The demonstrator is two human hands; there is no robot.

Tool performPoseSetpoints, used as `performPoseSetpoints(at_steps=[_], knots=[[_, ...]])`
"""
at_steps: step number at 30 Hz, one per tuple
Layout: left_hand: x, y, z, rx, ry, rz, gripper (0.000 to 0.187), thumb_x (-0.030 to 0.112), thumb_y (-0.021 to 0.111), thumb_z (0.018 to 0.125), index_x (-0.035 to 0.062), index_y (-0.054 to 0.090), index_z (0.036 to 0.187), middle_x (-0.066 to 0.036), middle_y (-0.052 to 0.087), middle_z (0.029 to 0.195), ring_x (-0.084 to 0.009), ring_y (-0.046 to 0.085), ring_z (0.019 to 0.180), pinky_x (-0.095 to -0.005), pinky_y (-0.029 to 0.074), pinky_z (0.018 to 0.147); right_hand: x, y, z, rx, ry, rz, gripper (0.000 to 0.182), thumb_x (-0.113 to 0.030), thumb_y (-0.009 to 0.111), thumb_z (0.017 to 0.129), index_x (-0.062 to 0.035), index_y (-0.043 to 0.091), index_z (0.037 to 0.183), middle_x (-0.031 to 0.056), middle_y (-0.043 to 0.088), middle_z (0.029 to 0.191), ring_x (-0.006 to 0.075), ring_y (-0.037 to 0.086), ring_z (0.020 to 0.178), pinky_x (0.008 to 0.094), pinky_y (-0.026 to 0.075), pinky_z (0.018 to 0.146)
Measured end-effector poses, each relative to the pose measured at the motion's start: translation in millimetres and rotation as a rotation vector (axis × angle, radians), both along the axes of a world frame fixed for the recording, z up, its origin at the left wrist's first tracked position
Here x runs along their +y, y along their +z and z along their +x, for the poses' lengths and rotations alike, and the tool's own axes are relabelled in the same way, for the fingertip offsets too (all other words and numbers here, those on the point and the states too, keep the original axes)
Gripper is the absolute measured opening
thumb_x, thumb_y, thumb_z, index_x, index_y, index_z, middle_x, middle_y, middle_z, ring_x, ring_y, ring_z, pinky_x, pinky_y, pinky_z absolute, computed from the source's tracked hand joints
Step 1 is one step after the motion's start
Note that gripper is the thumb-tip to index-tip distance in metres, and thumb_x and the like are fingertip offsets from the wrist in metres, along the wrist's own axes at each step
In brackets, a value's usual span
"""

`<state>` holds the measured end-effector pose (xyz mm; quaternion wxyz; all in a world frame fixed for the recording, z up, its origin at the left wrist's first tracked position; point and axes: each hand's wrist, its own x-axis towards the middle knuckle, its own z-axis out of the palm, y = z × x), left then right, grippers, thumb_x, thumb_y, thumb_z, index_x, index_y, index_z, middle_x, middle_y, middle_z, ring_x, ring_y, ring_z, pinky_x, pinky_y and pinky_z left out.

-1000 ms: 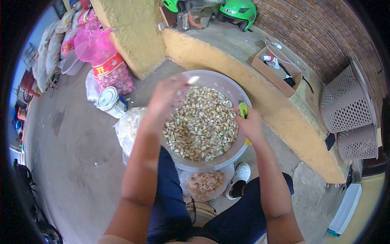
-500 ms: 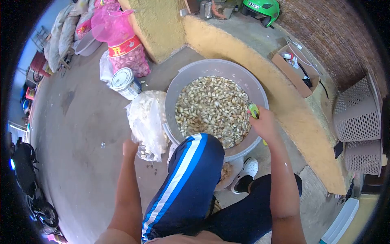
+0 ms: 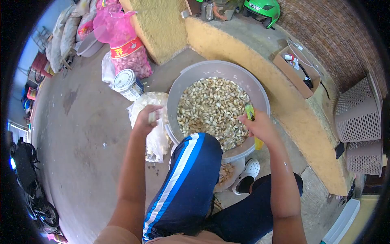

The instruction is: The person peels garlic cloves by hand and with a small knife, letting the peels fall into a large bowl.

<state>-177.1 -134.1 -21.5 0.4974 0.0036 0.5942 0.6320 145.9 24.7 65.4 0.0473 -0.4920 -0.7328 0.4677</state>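
Observation:
A large grey plastic tub (image 3: 260, 87) in front of my knees holds many garlic cloves (image 3: 211, 106), which look wet. At its right side my right hand (image 3: 261, 127) is closed around a yellow-green box cutter (image 3: 250, 113), whose yellow end shows below the hand. My left hand (image 3: 144, 121) is over a clear plastic bag (image 3: 154, 142) of whitish cloves at the tub's left. A pale piece that looks like a garlic clove (image 3: 152, 118) is in its fingers, slightly blurred.
Behind the bag stand a paint can (image 3: 128, 84) and a pink mesh sack of garlic (image 3: 132, 61). A low yellow ledge (image 3: 239, 51) curves behind the tub, carrying a cardboard box (image 3: 294, 75) and green helmet (image 3: 263, 10). Perforated baskets (image 3: 357, 114) are at right.
My left hand has risen from beside the plastic bag to above it, and a pale piece now shows in it. My right hand has shifted slightly left and tilted the box cutter more upright.

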Motion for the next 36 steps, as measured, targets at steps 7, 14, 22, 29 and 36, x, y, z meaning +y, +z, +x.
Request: performPoseSetpoints(at_steps=[7, 14, 22, 29, 36], knots=[[90.7, 106.5, 114.5, -0.184, -0.518, 0.346, 0.025, 0.011, 0.043, 0.077, -0.0057, 0.053, 0.092, -0.009, 0.055, 0.076, -0.0132, 0.052, 0.055, -0.0166, 0.030, 0.030, -8.0, 11.8, -0.1, 0.461, -0.086, -0.188, 0.018, -0.018, 0.058, 0.080, -0.0015, 0.052, 0.084, 0.0025, 0.051, 0.055, 0.0094, 0.045, 0.039, 0.0216, 0.035, 0.036], [130.5, 123.3, 166.7, -0.189, -0.629, 0.429, 0.024, 0.009, 0.043, 0.075, -0.0057, 0.049, 0.094, -0.013, 0.055, 0.080, -0.0200, 0.061, 0.078, -0.0182, 0.034, 0.032, -5.7, 24.0, 14.4, 0.829, -0.276, -0.298, 0.017, -0.015, 0.058, 0.079, -0.0009, 0.052, 0.087, 0.0012, 0.049, 0.057, 0.0074, 0.043, 0.041, 0.0203, 0.034, 0.036], [133.3, 109.2, 180.0, -0.228, -0.518, 0.458, 0.026, 0.008, 0.040, 0.076, -0.0055, 0.047, 0.097, -0.016, 0.055, 0.091, -0.0246, 0.059, 0.088, -0.0183, 0.036, 0.033, -0.5, 24.3, 21.2, 0.737, -0.394, -0.059, 0.018, -0.012, 0.060, 0.077, 0.0011, 0.056, 0.089, 0.0005, 0.049, 0.059, 0.0063, 0.042, 0.042, 0.0193, 0.033, 0.039], [128.4, 94.0, 185.4, -0.153, -0.556, 0.461, 0.028, 0.010, 0.039, 0.077, -0.0034, 0.048, 0.099, -0.015, 0.056, 0.091, -0.0222, 0.057, 0.091, -0.0196, 0.036, 0.036, 1.9, 21.1, 16.6, 0.614, -0.424, -0.109, 0.017, -0.013, 0.061, 0.075, 0.0009, 0.059, 0.085, -0.0004, 0.050, 0.058, 0.0057, 0.042, 0.043, 0.0192, 0.033, 0.039], [131.7, 96.9, 186.3, -0.013, -0.543, 0.446, 0.030, 0.014, 0.034, 0.078, -0.0029, 0.051, 0.098, -0.012, 0.057, 0.088, -0.0193, 0.058, 0.088, -0.0207, 0.035, 0.037, 11.8, 12.7, 14.3, 0.612, -0.445, -0.220, 0.019, -0.017, 0.062, 0.075, 0.0007, 0.058, 0.079, 0.0006, 0.051, 0.056, 0.0067, 0.043, 0.041, 0.0213, 0.034, 0.037]])
